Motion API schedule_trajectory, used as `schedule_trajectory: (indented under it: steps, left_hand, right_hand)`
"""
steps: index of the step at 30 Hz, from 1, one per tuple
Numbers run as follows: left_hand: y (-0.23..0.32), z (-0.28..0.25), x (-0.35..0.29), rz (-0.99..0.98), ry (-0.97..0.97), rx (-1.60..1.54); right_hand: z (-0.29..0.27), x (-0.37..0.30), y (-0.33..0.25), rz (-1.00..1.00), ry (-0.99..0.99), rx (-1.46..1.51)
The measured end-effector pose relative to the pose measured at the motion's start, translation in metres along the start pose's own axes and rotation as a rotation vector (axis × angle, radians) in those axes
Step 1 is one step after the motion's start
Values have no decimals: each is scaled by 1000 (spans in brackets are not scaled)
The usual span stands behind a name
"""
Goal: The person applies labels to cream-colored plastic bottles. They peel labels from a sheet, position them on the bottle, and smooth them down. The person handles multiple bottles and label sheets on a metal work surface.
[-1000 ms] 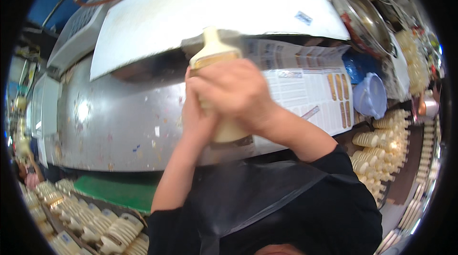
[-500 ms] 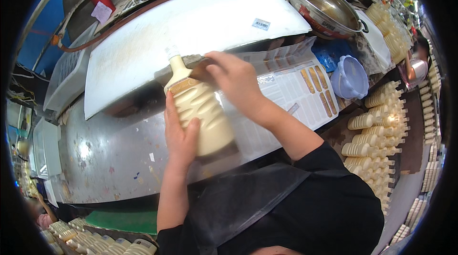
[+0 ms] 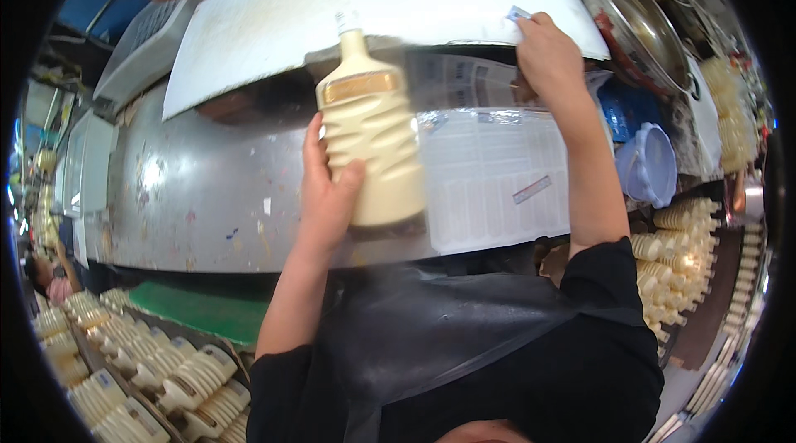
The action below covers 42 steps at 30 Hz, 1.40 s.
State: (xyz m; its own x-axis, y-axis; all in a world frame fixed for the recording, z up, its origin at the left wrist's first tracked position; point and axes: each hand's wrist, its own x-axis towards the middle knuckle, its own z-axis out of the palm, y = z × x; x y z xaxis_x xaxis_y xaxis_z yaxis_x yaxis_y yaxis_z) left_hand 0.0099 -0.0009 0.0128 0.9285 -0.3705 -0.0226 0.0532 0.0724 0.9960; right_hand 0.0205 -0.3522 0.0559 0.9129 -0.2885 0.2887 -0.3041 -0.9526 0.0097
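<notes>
My left hand (image 3: 325,194) grips a cream-coloured ribbed bottle (image 3: 369,136) with a gold band near its neck, held upright over the metal worktop (image 3: 207,186). My right hand (image 3: 547,49) reaches far forward to the edge of a white board (image 3: 332,3), its fingers closed on a small label (image 3: 518,13) there. A printed paper sheet (image 3: 489,177) lies on the worktop below my right arm.
Several filled cream bottles lie in rows at the lower left (image 3: 149,368) and at the right (image 3: 680,252). A metal bowl (image 3: 638,24) and a blue plastic container (image 3: 647,165) stand at the right. A green mat (image 3: 199,310) lies below the worktop.
My right hand has left the bottle and moved forward and right to the small label on the white board. My left hand keeps the bottle and has raised it slightly.
</notes>
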Motion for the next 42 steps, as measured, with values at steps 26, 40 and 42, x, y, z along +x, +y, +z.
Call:
schedule_trajectory:
  steps: [26, 40, 42]
  left_hand:
    - [-27, -1, -36, 163, -4, 185]
    - [-37, 0, -34, 248, 115, 329]
    - [-38, 0, -34, 249, 113, 307]
  right_hand:
    - [34, -137, 24, 122, -39, 281]
    - [58, -65, 33, -272, 259, -146]
    - [61, -62, 30, -283, 216, -198]
